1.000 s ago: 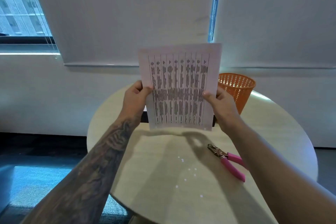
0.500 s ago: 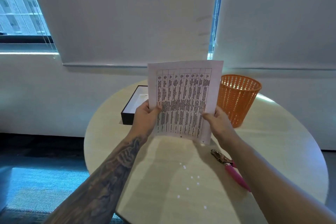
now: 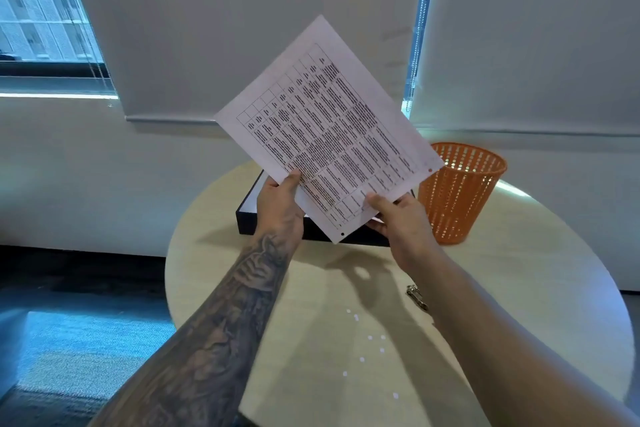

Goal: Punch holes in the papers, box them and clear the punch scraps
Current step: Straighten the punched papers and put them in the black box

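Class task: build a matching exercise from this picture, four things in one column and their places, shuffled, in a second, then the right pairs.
Things:
1 printed sheet
2 black box
3 orange basket
4 white punch scraps

Places:
A scattered on the table, near the person
B held up by the left hand and right hand
C on the table, right of the box
D on the table, behind the hands

Pairs: 1-B; 2-D; 3-C; 4-A
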`<act>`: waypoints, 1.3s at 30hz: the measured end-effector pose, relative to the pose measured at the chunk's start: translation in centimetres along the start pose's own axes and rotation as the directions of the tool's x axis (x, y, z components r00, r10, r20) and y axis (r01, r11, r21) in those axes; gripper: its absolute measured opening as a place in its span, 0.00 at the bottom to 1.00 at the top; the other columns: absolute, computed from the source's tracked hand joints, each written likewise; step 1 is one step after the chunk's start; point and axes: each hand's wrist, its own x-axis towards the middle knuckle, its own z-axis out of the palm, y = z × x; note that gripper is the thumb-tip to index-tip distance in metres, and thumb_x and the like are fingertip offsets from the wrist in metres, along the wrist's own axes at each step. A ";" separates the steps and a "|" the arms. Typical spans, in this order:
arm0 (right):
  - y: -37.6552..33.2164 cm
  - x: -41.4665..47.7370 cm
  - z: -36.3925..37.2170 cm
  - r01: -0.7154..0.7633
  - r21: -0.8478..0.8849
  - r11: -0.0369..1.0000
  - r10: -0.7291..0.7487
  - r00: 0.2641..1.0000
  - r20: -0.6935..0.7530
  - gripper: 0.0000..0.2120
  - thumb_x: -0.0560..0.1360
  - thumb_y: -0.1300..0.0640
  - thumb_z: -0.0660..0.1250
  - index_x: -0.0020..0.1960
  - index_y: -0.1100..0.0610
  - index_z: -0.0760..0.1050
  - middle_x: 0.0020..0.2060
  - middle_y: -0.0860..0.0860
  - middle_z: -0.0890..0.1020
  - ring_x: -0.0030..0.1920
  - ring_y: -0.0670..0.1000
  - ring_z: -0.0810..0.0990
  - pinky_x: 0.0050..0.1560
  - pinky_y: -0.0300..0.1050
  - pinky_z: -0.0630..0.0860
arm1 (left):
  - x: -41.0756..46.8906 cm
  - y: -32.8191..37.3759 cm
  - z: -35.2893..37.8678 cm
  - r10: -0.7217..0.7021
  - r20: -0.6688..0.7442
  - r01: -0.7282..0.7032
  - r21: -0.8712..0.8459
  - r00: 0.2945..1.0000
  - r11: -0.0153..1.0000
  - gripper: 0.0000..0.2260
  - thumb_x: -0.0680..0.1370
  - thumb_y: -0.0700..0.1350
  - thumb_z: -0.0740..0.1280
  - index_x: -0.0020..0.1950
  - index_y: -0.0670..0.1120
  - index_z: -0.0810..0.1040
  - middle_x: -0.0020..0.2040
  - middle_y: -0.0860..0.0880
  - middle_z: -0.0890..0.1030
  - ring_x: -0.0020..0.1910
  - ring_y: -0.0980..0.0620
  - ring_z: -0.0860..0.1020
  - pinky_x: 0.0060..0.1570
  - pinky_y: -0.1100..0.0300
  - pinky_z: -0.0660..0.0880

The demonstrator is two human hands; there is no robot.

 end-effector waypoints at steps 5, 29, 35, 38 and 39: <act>-3.3 2.8 -1.3 0.049 -0.123 0.991 -0.060 0.995 -0.084 0.08 0.80 0.63 0.66 0.57 0.54 0.78 0.53 0.50 0.85 0.53 0.52 0.84 0.52 0.53 0.81 | 3.4 3.9 -1.8 0.088 -0.053 -0.087 0.033 0.995 0.996 0.07 0.78 0.36 0.67 0.55 0.44 0.78 0.49 0.45 0.85 0.49 0.45 0.83 0.41 0.52 0.80; 4.5 15.5 -2.1 -0.152 -0.767 0.623 0.122 0.988 -0.097 0.13 0.77 0.63 0.71 0.62 0.58 0.81 0.58 0.56 0.85 0.47 0.54 0.82 0.38 0.41 0.77 | 14.2 0.3 -7.1 -0.119 0.178 -0.184 0.982 0.977 -0.041 0.12 0.78 0.48 0.70 0.50 0.40 0.84 0.50 0.46 0.83 0.48 0.47 0.81 0.52 0.54 0.76; 5.3 16.4 -1.9 -0.151 -0.833 0.532 0.131 0.987 -0.095 0.12 0.77 0.60 0.71 0.60 0.57 0.80 0.59 0.55 0.84 0.53 0.57 0.83 0.38 0.43 0.77 | 14.5 -0.3 -6.7 -0.200 0.140 -0.198 0.929 0.970 -0.312 0.18 0.79 0.53 0.65 0.46 0.38 0.80 0.48 0.42 0.82 0.46 0.42 0.80 0.50 0.51 0.76; 5.5 16.9 -1.9 -0.147 -0.847 0.511 0.115 0.988 -0.102 0.12 0.77 0.61 0.71 0.60 0.56 0.80 0.59 0.55 0.85 0.52 0.57 0.84 0.43 0.46 0.81 | 14.4 -0.4 -6.3 -0.224 0.114 -0.191 0.914 0.968 -0.358 0.20 0.80 0.55 0.64 0.53 0.37 0.81 0.53 0.41 0.82 0.53 0.43 0.81 0.55 0.50 0.77; 5.5 17.1 -1.9 -0.150 -0.848 0.508 0.114 0.988 -0.107 0.13 0.76 0.61 0.71 0.60 0.57 0.80 0.58 0.56 0.85 0.52 0.58 0.84 0.44 0.47 0.81 | 14.4 -0.4 -6.2 -0.229 0.111 -0.191 0.911 0.967 -0.365 0.20 0.80 0.55 0.64 0.53 0.38 0.81 0.54 0.41 0.82 0.53 0.43 0.80 0.56 0.50 0.77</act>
